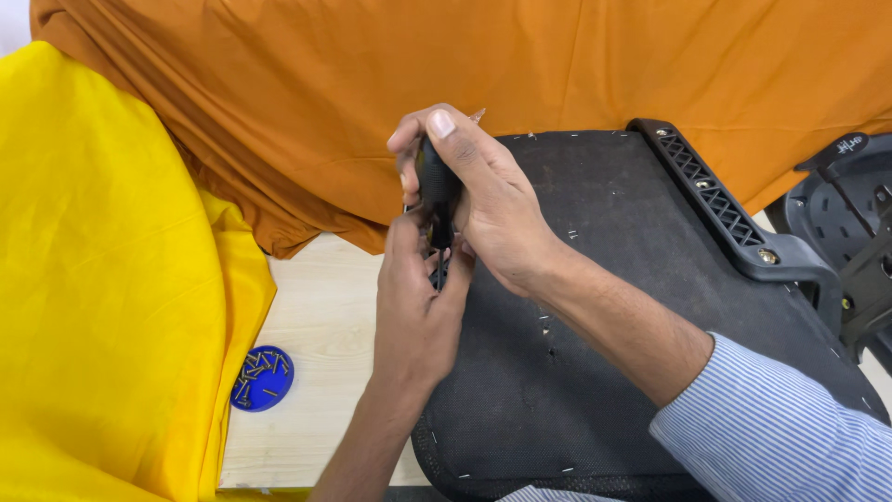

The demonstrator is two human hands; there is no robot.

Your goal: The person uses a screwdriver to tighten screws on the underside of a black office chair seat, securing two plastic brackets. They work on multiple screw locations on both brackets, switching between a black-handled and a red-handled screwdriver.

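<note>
Hands, both working at the left edge of a black fabric-covered chair seat panel point(595, 307) that lies upside down on the counter. Right hand point(483, 209): fingers wrapped tight around the stubby black handle of a screwdriver point(435, 186), thumb on top, tool pointing down. Left hand point(418, 297): reaching up from below, fingertips pinched together around the lower end of the tool where it meets a black slotted plastic bracket point(439, 270); the tip and any screw under it are hidden by the fingers.

Seat panel: dark mesh underside, small staples showing along its border. Black plastic armrest bracket with lattice ribbing point(715, 200): fixed along the far right edge, a bright bolt head near its lower end.

Light wooden counter point(316, 372): bare strip visible between the seat and the cloths. Round blue plastic lid holding small brass-coloured screws point(262, 377): on the counter, well apart from the hands, touching the yellow cloth's edge.

Yellow cloth point(102, 279): draped at left. Orange cloth point(372, 84): draped across the back. Dark grey plastic chair part point(841, 214): at far right, partly out of view.

Risks, as judged: the tool may slip off the fastener and jab the left fingertips pinched so near its tip; a loose screw could drop into cloth folds; the blue lid sits near the counter's front and could be knocked.
</note>
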